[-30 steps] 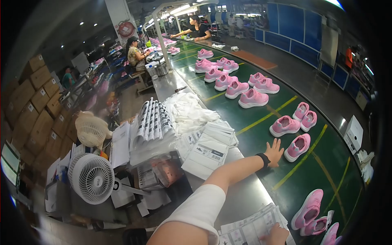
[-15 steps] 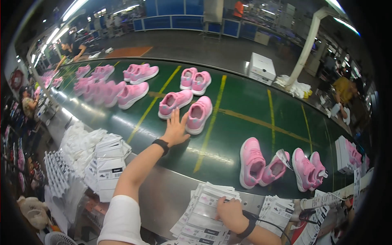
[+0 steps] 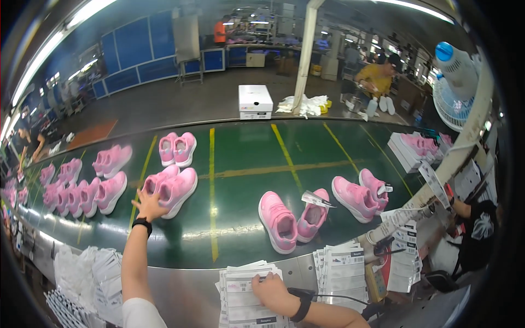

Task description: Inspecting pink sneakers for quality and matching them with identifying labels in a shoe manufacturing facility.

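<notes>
So I'm watching from a distance through the head camera, the only view I'm getting. Progress-wise, I'm seeing two pink pairs toward the right of the green belt already carrying white tags: the nearer tagged pair and the farther tagged pair. The pair by the left hand isn't showing one, nor is the back pair or the bunch of shoes further left, so I'm reckoning those are remaining untagged.

That left hand is spreading its fingers at the heels, clamping nothing; I can't tell if it's actually touching. The right hand is curling over the sheet stack on the metal desk, well apart from the other; can't tell if it's pinching a sheet.

Looks-wise, the untagged pair is sitting upright on the belt, toes pointing away, pink uppers over white soles.
</notes>
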Available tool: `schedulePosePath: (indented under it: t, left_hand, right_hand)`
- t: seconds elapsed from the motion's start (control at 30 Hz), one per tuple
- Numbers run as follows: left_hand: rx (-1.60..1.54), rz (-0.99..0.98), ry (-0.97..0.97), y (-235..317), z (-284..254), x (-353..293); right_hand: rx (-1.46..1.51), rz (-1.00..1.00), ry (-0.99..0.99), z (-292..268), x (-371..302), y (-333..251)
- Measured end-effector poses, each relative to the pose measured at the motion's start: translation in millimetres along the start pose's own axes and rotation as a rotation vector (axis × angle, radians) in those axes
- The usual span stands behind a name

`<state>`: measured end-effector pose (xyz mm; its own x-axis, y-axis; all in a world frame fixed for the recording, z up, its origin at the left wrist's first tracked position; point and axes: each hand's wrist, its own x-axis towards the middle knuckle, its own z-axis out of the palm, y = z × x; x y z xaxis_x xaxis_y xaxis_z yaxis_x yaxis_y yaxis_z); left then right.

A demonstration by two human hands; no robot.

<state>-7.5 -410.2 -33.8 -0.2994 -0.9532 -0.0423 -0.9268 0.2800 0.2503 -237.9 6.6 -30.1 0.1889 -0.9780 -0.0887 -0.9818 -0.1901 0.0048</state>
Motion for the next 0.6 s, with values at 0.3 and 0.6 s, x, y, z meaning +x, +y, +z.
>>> schedulePosePath:
  t: [0.3,0.6]
  left_hand:
    - [-0.421,0.216,-0.231,-4,-40,-80]
    - [-0.302,0.843,-0.268,143,-83,-335]
  right_hand:
    - [0.339,0.080,0.110,-9,-35,-2]
    - [0.842,0.169,0.393,-53,-81,-23]
